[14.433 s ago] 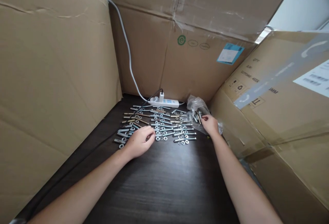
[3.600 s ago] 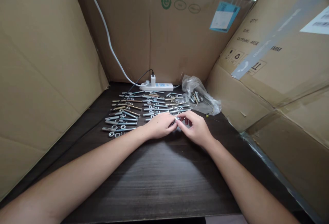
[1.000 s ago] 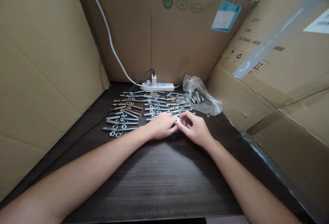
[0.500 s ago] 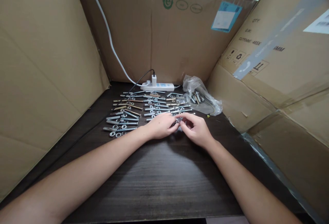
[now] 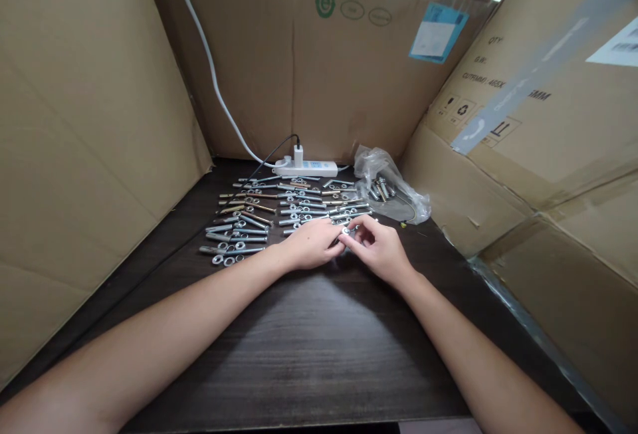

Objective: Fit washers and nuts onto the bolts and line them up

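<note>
My right hand is closed in a pinch, thumb and index finger meeting at a small silvery metal ring; whether it is a nut or a washer I cannot tell. From the other side, my left hand meets it with fingers drawn together, and what they grip is hidden. Both hands are over the near right side of the hardware. Just beyond them lie rows of silvery sleeve anchor bolts with loose nuts and washers. Another group of bolts and a hex nut lie left of my left wrist.
A clear plastic bag with more bolts lies at the back right. Behind the rows sits a white power strip with a plugged-in charger. A black cable crosses the dark table at left. Cardboard boxes enclose three sides.
My right thumb and fingertips have shifted slightly at the metal ring, which now shows more plainly between the hands. My left hand stays nearly still, and the laid-out hardware is unchanged.
</note>
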Action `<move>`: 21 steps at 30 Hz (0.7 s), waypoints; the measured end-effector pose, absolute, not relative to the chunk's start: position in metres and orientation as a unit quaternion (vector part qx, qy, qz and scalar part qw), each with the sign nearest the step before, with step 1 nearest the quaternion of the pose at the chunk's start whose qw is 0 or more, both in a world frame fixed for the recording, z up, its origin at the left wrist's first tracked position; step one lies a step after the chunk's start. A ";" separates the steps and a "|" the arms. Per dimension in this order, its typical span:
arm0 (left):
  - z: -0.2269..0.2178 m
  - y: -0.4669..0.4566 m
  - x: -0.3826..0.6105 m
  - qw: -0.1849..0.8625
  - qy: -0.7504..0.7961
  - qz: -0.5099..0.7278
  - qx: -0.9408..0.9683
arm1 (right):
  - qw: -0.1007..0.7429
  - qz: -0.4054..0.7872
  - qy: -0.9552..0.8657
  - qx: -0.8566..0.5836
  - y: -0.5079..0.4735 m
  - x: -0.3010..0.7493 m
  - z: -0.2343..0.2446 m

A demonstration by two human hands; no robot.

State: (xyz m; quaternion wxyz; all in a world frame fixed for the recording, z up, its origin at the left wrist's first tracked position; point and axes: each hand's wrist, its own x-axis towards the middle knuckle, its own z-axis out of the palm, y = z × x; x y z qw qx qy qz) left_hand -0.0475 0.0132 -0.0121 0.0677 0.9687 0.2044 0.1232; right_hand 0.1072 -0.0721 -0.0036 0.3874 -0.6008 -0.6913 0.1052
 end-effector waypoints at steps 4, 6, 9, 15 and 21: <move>-0.013 0.014 -0.047 0.066 0.199 0.128 0.969 | 0.386 0.116 -0.695 -0.596 -0.073 0.108 -0.003; -0.014 0.014 -0.047 0.061 0.198 0.132 0.969 | 0.384 0.129 -0.702 -0.585 -0.074 0.108 -0.003; -0.015 0.015 -0.047 0.051 0.195 0.134 0.970 | 0.384 0.138 -0.715 -0.569 -0.074 0.110 -0.003; -0.015 0.015 -0.046 0.042 0.207 0.128 0.969 | 0.370 0.135 -0.733 -0.555 -0.073 0.110 -0.003; -0.015 0.014 -0.047 0.052 0.210 0.126 0.968 | 0.382 0.149 -0.708 -0.575 -0.073 0.109 -0.004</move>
